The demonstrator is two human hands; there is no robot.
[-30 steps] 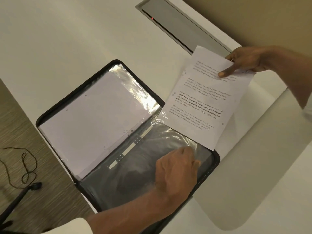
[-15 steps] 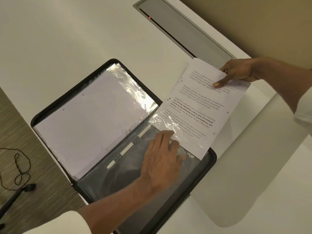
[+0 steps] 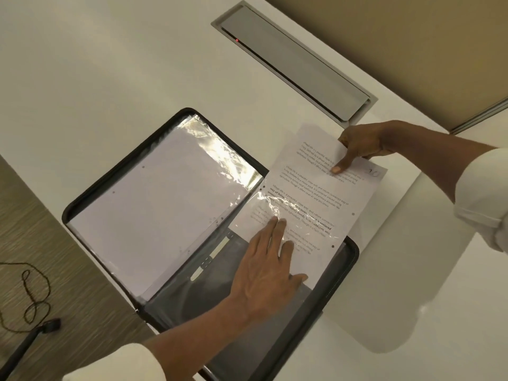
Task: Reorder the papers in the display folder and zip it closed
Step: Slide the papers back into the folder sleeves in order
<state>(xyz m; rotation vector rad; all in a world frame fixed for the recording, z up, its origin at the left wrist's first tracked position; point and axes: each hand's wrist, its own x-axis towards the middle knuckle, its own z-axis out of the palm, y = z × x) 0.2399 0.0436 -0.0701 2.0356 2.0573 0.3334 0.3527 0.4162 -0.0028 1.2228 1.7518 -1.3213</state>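
White laminate forms the table [image 3: 110,64], a smooth top that fills most of the view and ends in a straight edge at the lower left. Set flush into it toward the far side is a long grey hatch [image 3: 291,61], with a small red light [image 3: 237,39] glowing in the slot along its near edge. Beyond the table's far corner rises a beige wall [image 3: 398,45]. Down at the left lies a brown, grained floor [image 3: 41,229], where a thin dark cord [image 3: 33,298] loops beside a black rod [image 3: 22,350].

The display folder [image 3: 339,281] lies open on the table near that lower-left edge, its black zip border running round both halves. The left half holds white papers [image 3: 154,215] under glossy plastic that throws back the light. The right half is dark, and a clear sleeve [image 3: 209,303] lies over it.

A printed sheet [image 3: 310,193] slants across the folder's upper right corner. Its lower part is under the sleeve's plastic and its upper part sticks out over the bare table. The right hand [image 3: 360,144] grips the sheet's top edge, one finger stretched down on the printed face and the others curled at the edge. The left hand [image 3: 266,268] lies flat on the sleeve, fingers straight and close together, tips on the plastic over the sheet. It covers part of the text and of the sleeve's mouth, so I cannot tell how far in the sheet sits. White cuffs [image 3: 483,193] show on both arms.
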